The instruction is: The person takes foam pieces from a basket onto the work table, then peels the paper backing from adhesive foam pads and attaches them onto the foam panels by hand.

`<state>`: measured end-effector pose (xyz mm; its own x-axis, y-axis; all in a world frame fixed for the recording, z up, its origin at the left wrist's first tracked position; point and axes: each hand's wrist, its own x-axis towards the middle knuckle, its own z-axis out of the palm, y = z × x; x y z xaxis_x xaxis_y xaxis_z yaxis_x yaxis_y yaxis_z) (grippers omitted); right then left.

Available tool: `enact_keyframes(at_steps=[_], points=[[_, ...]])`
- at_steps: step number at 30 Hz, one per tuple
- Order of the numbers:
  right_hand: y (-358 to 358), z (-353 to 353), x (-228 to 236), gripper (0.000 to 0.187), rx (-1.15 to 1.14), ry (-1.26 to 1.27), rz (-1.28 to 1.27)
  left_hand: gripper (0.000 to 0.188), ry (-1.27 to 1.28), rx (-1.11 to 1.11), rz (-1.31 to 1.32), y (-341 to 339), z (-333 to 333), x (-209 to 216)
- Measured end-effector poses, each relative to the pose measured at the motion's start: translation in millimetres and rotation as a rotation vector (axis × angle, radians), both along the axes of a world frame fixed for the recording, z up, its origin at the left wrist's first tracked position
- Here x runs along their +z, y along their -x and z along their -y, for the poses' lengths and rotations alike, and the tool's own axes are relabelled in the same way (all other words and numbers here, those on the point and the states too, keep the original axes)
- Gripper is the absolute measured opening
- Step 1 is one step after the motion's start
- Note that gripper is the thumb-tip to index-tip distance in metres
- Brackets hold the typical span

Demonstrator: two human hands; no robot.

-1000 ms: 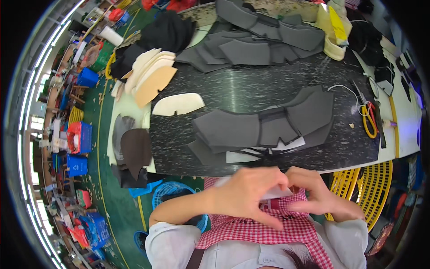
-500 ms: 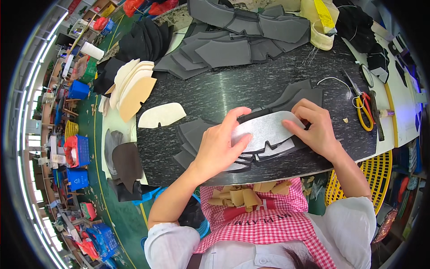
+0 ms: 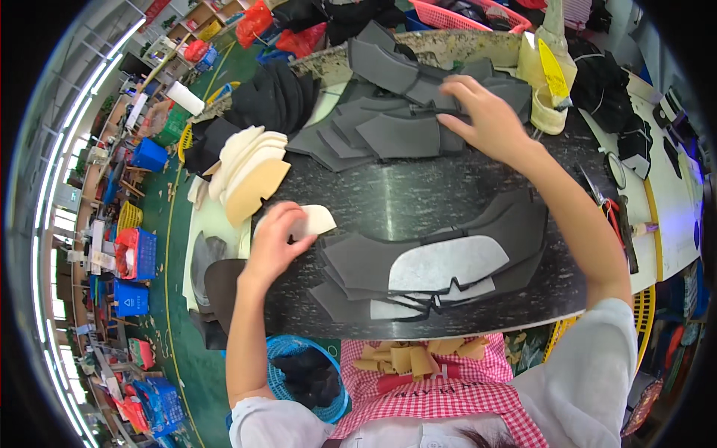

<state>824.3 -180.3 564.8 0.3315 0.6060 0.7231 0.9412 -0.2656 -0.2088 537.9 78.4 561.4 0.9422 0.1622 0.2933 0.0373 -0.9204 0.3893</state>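
Note:
My left hand [image 3: 273,248] is over the left end of a cream curved, notched piece [image 3: 320,219], its thumb and fingers apart; the hand hides part of that piece. My right hand [image 3: 489,123] reaches to the far pile of dark grey foam-like cut pieces [image 3: 397,136], fingers spread and nothing visibly gripped. Between the arms, on the black speckled tabletop [image 3: 366,198], lies a layered stack of dark grey pieces [image 3: 358,257]. A whitish curved piece [image 3: 448,263] with a notched edge rests on that stack.
A fan of cream and tan pieces [image 3: 250,175] lies at the left, black pieces [image 3: 272,97] beyond it. Scissors [image 3: 609,205] lie at the right, partly behind my forearm. Tan scraps [image 3: 411,358] sit on my checked apron. A blue basket [image 3: 280,384] stands below the table.
Both hands have left the whitish piece, which now lies on the grey stack. My left hand has moved left to the cream piece, my right hand far forward to the grey pile.

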Motion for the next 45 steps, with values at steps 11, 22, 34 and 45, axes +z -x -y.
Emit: enact_keyframes(at_steps=[11,22,34,45], points=[[76.2,31.7,30.1,0.039,0.139,0.124,0.09,0.028,-0.255,0.122,0.549,20.7,9.3,-11.7],[201.2,45.7,29.8,0.016,0.623,0.057,-1.229,0.022,-0.643,-0.332,0.54,37.9,110.1,36.9],[238.7,44.0,34.5,0.017,0.765,-0.171,-1.155,0.032,0.765,-0.459,0.096,45.4,147.5,51.5],[260.8,133.5,-90.1,0.032,0.547,0.324,-0.572,0.018,2.06,-0.826,0.497,22.4,116.4,15.8]])
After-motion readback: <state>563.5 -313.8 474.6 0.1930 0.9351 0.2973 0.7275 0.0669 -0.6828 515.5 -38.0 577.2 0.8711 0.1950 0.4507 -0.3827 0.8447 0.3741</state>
